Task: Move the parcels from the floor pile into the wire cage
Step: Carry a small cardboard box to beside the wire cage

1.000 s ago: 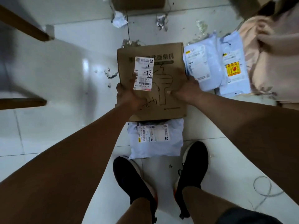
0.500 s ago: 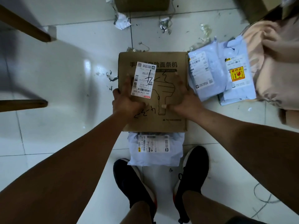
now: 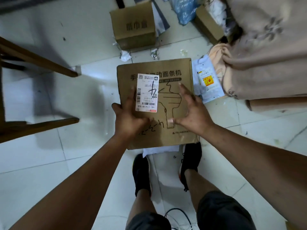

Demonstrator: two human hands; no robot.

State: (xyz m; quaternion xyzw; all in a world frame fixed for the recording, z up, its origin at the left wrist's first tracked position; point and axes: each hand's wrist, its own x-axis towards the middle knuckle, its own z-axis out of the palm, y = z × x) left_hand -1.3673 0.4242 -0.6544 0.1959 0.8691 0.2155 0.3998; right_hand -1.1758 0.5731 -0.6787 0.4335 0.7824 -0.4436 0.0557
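A flat brown cardboard box (image 3: 180,130) with a white shipping label (image 3: 147,92) is up off the floor in front of me. My left hand (image 3: 129,120) grips its near left edge. My right hand (image 3: 192,113) lies on the top face with fingers spread and blurred. Below the box's near edge, a white poly parcel (image 3: 159,149) peeks out between my shoes. Another white parcel with a yellow sticker (image 3: 207,80) lies on the floor to the right. No wire cage is in view.
A smaller cardboard box (image 3: 134,29) stands farther ahead, and an opened box (image 3: 207,25) and a blue plastic bag (image 3: 184,9) lie at the back right. Beige fabric (image 3: 265,63) fills the right side. Wooden furniture legs (image 3: 38,60) stick out on the left. A thin cable (image 3: 176,213) lies by my feet.
The box has come up off the floor toward me and now hides most of the white parcel beneath it. My right hand's fingers have spread. My view has lifted, showing more of the floor ahead.
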